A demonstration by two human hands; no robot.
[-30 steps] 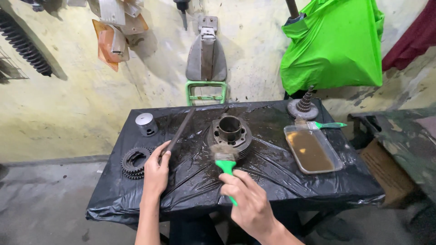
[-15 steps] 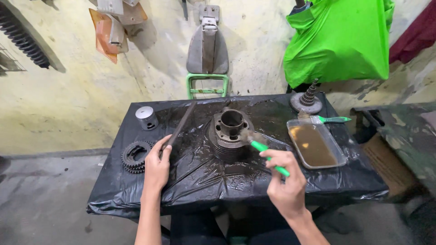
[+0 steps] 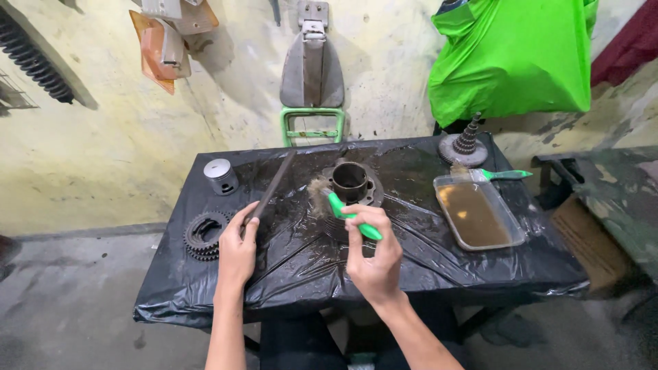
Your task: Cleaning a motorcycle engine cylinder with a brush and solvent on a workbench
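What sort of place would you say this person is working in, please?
Most likely a small motorcycle repair workshop: an engine cylinder is being brushed on a plastic-covered table, with a piston, sprockets and a tray of dirty liquid nearby.

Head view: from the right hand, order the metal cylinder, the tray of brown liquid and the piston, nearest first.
From the right hand, which holds a green brush:
1. Metal cylinder, just ahead at table centre.
2. Tray of brown liquid, off to the right.
3. Piston, at the far left corner.
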